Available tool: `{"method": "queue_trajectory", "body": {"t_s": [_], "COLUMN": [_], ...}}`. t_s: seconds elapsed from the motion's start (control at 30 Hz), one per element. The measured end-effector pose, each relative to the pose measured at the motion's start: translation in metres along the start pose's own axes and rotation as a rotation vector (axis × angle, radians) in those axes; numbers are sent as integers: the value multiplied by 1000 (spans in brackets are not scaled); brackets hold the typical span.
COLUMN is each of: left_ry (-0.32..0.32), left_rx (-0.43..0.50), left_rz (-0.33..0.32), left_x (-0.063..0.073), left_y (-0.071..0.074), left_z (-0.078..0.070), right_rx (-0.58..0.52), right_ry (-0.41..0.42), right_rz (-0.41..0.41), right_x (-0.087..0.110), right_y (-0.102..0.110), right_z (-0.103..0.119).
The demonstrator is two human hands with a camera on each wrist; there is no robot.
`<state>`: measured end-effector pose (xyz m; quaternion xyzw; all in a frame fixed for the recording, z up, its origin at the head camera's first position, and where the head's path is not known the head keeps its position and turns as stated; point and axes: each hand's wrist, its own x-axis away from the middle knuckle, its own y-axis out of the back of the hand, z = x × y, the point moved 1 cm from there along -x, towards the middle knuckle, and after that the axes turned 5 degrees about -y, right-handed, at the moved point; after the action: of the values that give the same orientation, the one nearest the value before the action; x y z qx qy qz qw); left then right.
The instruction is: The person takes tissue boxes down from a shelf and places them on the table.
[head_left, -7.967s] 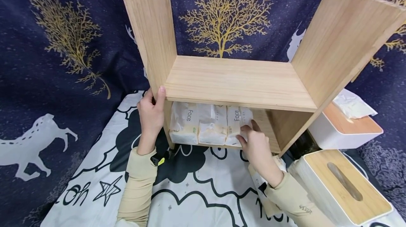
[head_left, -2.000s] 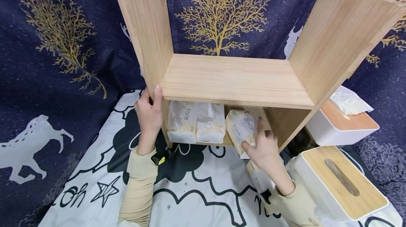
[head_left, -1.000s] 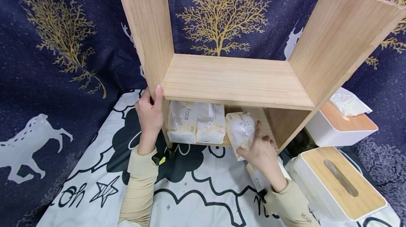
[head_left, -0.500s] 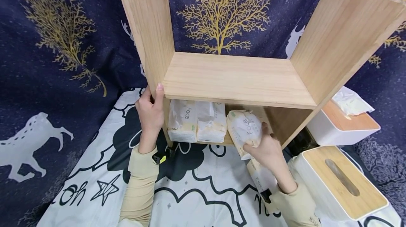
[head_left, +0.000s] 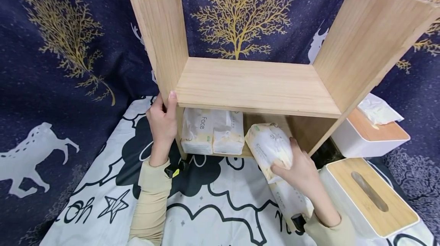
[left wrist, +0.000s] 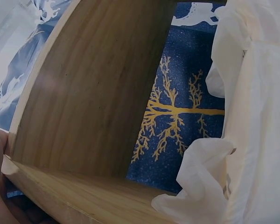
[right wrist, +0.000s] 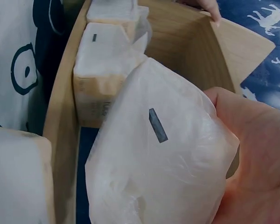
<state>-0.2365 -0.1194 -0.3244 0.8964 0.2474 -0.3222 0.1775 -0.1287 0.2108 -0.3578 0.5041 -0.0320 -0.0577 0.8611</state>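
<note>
A pack of facial tissues [head_left: 269, 146] sits tilted at the lower opening of a wooden shelf [head_left: 254, 87], its near end past the front edge. My right hand [head_left: 302, 171] grips its right side, thumb on top; the right wrist view shows the pack's crinkled wrapper [right wrist: 177, 158] against the palm. My left hand [head_left: 163, 123] holds the shelf's left side panel [head_left: 165, 39], thumb on the front edge and the other fingers behind it. Two more tissue packs, a left one [head_left: 197, 133] and a right one [head_left: 228, 135], stand side by side in the lower compartment.
Another tissue pack [head_left: 288, 200] lies on the patterned bedsheet [head_left: 206, 215], partly under the right forearm. At right stand a tissue box with a slotted wooden lid [head_left: 402, 211] and a second box [head_left: 371, 144] with tissue on top. A dark printed cloth [head_left: 86, 131] hangs behind.
Eight seconds ago the third pack stood beside the other two. My right hand has since tilted it and drawn it towards me, further out in the last half second. My left hand keeps its place.
</note>
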Motion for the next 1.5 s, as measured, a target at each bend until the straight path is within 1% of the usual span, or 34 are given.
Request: {"method": "queue_trajectory", "body": {"t_s": [0.2, 0.4, 0.7, 0.77, 0.93, 1.03, 1.13, 1.33, 1.5], "left_ry": [6, 4, 10, 12, 9, 14, 16, 9, 8], "left_rx": [-17, -15, -18, -16, -13, -15, -20, -33, -35], "left_rz": [-1, -11, -11, -11, -7, -5, -4, -7, -11], "left_x": [1, 0, 0, 1, 0, 0, 0, 1, 0], "left_y": [0, 1, 1, 1, 1, 1, 0, 0, 0], "left_z": [2, 2, 5, 5, 4, 2, 1, 2, 1], "right_rx": [-22, 2, 14, 21, -5, 13, 38, 49, 72], "right_ry": [55, 103, 173, 161, 126, 116, 83, 53, 12], "right_rz": [28, 74, 77, 97, 147, 137, 131, 68, 48], "right_x": [20, 40, 55, 57, 62, 66, 69, 76, 80], "right_y": [7, 9, 2, -1, -11, -21, -31, -51, -63], "right_z": [-4, -4, 0, 1, 4, 7, 9, 10, 10]}}
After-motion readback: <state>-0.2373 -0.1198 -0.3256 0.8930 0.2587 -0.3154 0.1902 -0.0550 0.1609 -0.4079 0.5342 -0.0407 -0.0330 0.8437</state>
